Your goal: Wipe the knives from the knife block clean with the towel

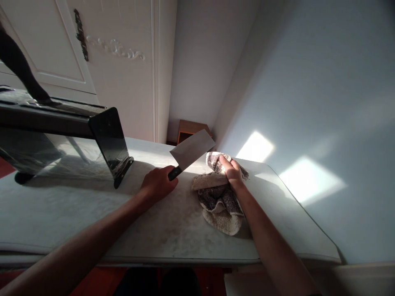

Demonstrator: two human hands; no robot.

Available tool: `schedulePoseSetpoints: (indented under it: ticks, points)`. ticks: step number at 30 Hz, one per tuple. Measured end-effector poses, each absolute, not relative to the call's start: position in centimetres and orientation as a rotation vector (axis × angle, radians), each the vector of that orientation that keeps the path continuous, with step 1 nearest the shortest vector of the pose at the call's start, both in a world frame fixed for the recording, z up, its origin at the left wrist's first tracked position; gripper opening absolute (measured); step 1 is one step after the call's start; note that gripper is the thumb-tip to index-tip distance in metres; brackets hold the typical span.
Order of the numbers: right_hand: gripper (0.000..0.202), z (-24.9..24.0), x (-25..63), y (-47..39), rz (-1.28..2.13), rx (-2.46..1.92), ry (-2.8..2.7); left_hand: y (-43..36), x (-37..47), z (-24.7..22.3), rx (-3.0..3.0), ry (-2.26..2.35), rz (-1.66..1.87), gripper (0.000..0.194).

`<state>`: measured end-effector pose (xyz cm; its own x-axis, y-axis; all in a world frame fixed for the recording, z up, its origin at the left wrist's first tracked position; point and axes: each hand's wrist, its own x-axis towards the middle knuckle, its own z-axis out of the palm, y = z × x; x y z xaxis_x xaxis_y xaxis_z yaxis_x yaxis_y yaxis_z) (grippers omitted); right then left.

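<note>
My left hand (159,183) is wrapped round the dark handle of a cleaver (193,149). The broad metal blade is raised over the table and points up and to the right. My right hand (233,170) grips a bunched towel (220,205), brown-grey and cream, by its upper part. The towel's lower folds spread on the tabletop. A gap separates the blade from the towel.
At the left on the pale table (148,234) stands a clear-sided knife block (106,135) with a dark handle (21,65) rising from it. A white cabinet (123,90) stands behind, a blue wall (324,102) at the right. Beyond the table's back edge sits a small wooden box (193,126).
</note>
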<state>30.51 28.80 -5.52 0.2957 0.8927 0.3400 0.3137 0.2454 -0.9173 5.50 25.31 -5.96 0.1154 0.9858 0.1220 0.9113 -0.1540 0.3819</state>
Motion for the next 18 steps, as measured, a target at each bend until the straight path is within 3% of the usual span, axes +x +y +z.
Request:
schedulePoseSetpoints:
  ticks: [4, 8, 18]
  points:
    - [0.031, -4.9, 29.4, 27.8, 0.792, -1.336, -1.198, 25.4, 5.5, -5.8, 2.180, 1.946, 0.455, 0.031]
    - [0.032, -5.0, 28.5, 27.2, 0.671, -1.265, -1.212, 25.3, 5.7, -5.9, 2.195, 2.035, 0.405, 0.040]
    - [0.015, -5.8, 24.7, 25.4, 0.359, -1.010, -1.637, 24.6, 6.6, -6.0, 2.393, 1.914, 0.409, 0.040]
